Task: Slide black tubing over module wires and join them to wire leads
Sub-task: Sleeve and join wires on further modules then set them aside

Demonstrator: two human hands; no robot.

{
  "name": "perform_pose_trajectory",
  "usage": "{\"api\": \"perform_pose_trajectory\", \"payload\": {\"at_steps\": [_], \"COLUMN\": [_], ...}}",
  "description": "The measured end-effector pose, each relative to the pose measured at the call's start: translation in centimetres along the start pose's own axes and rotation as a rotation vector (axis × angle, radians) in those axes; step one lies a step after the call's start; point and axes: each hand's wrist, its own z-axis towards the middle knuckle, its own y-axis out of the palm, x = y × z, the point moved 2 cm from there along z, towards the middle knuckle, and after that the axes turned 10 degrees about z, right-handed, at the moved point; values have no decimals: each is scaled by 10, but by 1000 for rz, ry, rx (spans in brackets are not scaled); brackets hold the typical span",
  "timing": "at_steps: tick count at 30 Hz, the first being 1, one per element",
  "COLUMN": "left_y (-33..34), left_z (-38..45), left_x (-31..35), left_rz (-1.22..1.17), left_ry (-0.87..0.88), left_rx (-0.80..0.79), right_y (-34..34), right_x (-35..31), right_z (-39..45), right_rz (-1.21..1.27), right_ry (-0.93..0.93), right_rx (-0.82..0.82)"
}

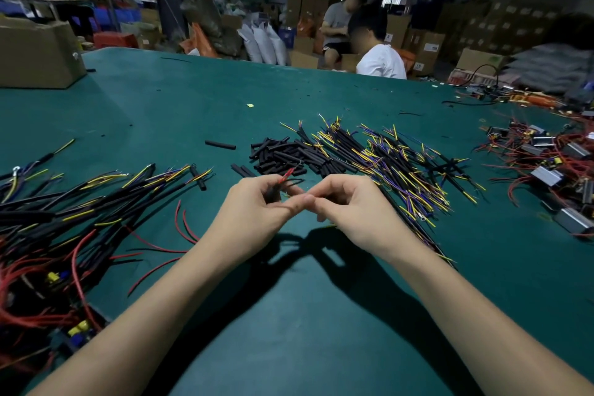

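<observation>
Tubing (pixel 273 194), a short matte black sleeve, sits pinched in the curled fingers of the left hand (pixel 257 206), with a thin red wire (pixel 287 174) sticking out above them. Right hand (pixel 350 202) fingers curl, thumb tip touching the left thumb; their hold is unclear. Beyond the fingertips lies a pile of stiff black tube pieces (pixel 283 154) on the green table (pixel 193 100).

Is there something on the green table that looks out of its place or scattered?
Yes, slightly. One tube lies alone, left of the tube pile, and a few more lie loose nearer the hands. Small black scraps and a yellow scrap dot the table farther back. Nothing looks damaged.
</observation>
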Motion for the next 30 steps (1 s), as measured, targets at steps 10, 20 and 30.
{"api": "perform_pose_trajectory", "payload": {"at_steps": [10,20,30], "left_y": [-3,-3,-9], "left_z": [2,0,1], "left_x": [-1,-2,-11], "left_rz": [-127,-170,360], "left_ry": [2,7,103], "left_rx": [-18,47,-185], "right_y": [-1,2,0], "right_x": [3,-1,-9], "right_z": [-2,-3,-4], "right_rz": [332,68,-479], "right_ry": [141,62,-159], "right_rx": [70,24,-82]}}
